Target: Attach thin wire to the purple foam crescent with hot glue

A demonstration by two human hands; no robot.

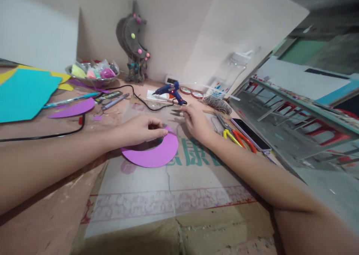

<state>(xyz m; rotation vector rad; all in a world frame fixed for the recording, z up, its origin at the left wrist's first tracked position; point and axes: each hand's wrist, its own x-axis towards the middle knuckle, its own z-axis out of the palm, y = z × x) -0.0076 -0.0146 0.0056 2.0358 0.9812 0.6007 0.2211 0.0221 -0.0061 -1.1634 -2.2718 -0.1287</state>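
Note:
A purple crescent-shaped paper cutout (151,156) lies over the printed sheet, its upper right tip pinched in my left hand (143,129). My left fingers are curled, the thumb lying on the paper. Farther right, my right hand (195,122) is bent over a small pointed metal tool (176,113), its fingers closed at the tool's right end. The tool's points face left. Just beyond it, a blue glue gun (169,90) with a lit red light stands by a white card, a long glue stick (210,88) protruding from its back.
At right lie yellow-and-orange-handled scissors (235,135), a phone (250,134) and grey twine (218,104). A clear bottle (231,73) and a decorated grey crescent (133,38) stand behind. Left are a bowl (94,81), pens, turquoise sheets (25,94) and a black cord (42,138).

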